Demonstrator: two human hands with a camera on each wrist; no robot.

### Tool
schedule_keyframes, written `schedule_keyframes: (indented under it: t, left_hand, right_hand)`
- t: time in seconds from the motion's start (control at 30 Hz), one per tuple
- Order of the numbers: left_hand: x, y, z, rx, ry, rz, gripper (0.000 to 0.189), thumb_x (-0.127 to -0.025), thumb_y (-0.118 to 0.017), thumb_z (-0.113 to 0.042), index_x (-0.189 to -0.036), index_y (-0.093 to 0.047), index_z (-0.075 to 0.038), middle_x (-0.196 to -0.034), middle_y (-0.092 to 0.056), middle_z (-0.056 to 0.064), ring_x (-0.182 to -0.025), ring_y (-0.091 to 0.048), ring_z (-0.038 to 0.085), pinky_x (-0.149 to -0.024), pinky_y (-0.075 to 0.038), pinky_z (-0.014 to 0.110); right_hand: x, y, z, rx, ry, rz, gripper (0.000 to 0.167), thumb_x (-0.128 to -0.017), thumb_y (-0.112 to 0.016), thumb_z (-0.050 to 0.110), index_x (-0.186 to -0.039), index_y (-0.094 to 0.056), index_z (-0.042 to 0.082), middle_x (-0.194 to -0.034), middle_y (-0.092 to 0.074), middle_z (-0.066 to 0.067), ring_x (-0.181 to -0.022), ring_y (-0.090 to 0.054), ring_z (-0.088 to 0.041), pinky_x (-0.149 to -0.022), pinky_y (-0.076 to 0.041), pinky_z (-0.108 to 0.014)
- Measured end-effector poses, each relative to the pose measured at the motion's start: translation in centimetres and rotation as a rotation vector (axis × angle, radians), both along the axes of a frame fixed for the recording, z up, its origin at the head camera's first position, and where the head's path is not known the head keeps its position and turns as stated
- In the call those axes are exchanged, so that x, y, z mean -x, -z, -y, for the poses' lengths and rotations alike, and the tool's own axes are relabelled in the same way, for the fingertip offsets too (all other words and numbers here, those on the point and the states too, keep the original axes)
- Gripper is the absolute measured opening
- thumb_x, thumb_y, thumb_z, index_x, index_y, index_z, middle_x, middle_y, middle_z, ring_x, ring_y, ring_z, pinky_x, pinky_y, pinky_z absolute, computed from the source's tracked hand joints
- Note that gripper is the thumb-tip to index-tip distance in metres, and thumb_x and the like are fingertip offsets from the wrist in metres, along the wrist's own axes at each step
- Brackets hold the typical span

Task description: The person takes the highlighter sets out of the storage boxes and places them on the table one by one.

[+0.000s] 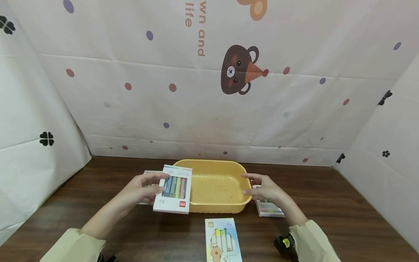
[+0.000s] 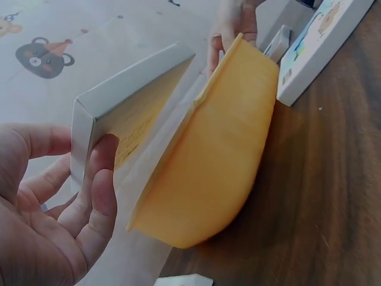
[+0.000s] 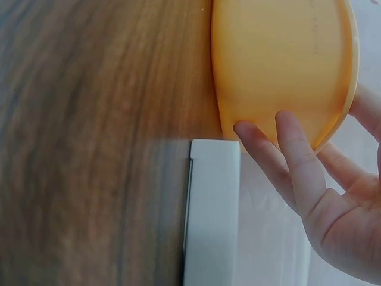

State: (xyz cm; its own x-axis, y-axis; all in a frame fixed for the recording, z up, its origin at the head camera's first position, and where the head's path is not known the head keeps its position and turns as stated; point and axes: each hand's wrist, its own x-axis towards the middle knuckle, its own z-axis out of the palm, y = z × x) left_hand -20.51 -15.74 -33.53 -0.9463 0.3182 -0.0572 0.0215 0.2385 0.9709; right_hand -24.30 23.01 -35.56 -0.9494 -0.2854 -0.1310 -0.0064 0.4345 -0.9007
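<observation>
My left hand (image 1: 139, 191) grips a white box of marker pens (image 1: 174, 206) by its left side, tilted above the left end of a yellow plastic basin (image 1: 214, 208). Blue, green, yellow and pink pens show through its window. In the left wrist view the thumb and fingers pinch the edge of this box (image 2: 134, 77), apart from the basin wall (image 2: 220, 149). At the basin's right end my right hand (image 1: 266, 189) holds the rim. The right wrist view has some fingers (image 3: 300, 158) against the outer wall, while others reach over the rim.
A light blue box of pens (image 1: 223, 242) with a cartoon animal lies in front of the basin. Another white box (image 1: 270, 210) lies under the right hand, partly hidden. A further box (image 1: 151, 171) shows behind the left hand. Patterned white cloth (image 1: 196, 109) hangs behind the brown table (image 1: 157, 233).
</observation>
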Motion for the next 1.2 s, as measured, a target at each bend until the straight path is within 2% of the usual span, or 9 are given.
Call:
schedule_keyframes:
  t: [0.23, 0.47, 0.6, 0.73, 0.97, 1.2]
  left_hand:
    - [-1.4, 0.3, 1.5, -0.010, -0.009, 0.024, 0.053, -0.084, -0.064, -0.020, -0.129, -0.046, 0.002, -0.111, -0.054, 0.014, -0.075, -0.062, 0.021, -0.062, -0.051, 0.036]
    - [-2.8, 0.8, 2.8, -0.072, 0.040, 0.062, 0.049, -0.085, -0.062, -0.016, -0.128, -0.046, 0.002, -0.104, -0.058, 0.009, -0.079, -0.063, 0.022, -0.064, -0.053, 0.038]
    - [-3.5, 1.1, 3.4, -0.069, 0.047, 0.082, 0.044, -0.086, -0.061, -0.016, -0.126, -0.050, -0.002, -0.102, -0.058, 0.009, -0.081, -0.063, 0.023, -0.064, -0.053, 0.039]
    - [-3.9, 1.4, 3.8, -0.049, 0.029, 0.117, 0.043, -0.086, -0.061, -0.018, -0.126, -0.051, -0.005, -0.106, -0.056, 0.008, -0.081, -0.062, 0.023, -0.065, -0.052, 0.040]
    - [-5.0, 2.1, 4.3, -0.028, 0.038, 0.120, 0.042, -0.087, -0.060, -0.017, -0.125, -0.051, -0.004, -0.113, -0.052, 0.007, -0.085, -0.059, 0.021, -0.062, -0.051, 0.041]
    - [-6.0, 2.4, 4.7, -0.038, 0.054, 0.201, 0.039, -0.088, -0.058, -0.017, -0.125, -0.051, -0.007, -0.122, -0.046, 0.011, -0.089, -0.057, 0.023, -0.064, -0.051, 0.042]
  right_hand:
    - [-0.1, -0.1, 0.1, -0.002, -0.002, 0.005, 0.067, -0.076, -0.074, 0.016, -0.133, -0.043, 0.002, -0.115, -0.050, -0.026, -0.081, -0.065, -0.024, -0.070, -0.053, -0.038]
    - [-0.1, -0.2, 0.2, -0.001, -0.012, 0.004, 0.066, -0.077, -0.073, 0.015, -0.134, -0.043, 0.001, -0.111, -0.052, -0.025, -0.076, -0.065, -0.021, -0.068, -0.054, -0.038]
    - [-0.1, -0.2, 0.2, -0.001, -0.012, 0.008, 0.066, -0.077, -0.073, 0.015, -0.134, -0.043, 0.002, -0.113, -0.051, -0.026, -0.076, -0.065, -0.020, -0.068, -0.053, -0.037]
    - [0.0, -0.1, 0.0, -0.002, -0.017, 0.003, 0.066, -0.077, -0.073, 0.016, -0.134, -0.042, 0.002, -0.116, -0.050, -0.027, -0.078, -0.066, -0.021, -0.069, -0.053, -0.038]
    - [0.1, 0.0, -0.1, -0.005, -0.009, 0.004, 0.068, -0.075, -0.076, 0.019, -0.133, -0.044, 0.003, -0.113, -0.052, -0.024, -0.077, -0.065, -0.020, -0.069, -0.053, -0.039]
    - [0.0, -0.2, 0.0, -0.007, -0.011, 0.000, 0.067, -0.076, -0.074, 0.016, -0.134, -0.043, 0.003, -0.115, -0.052, -0.025, -0.077, -0.065, -0.020, -0.069, -0.053, -0.040]
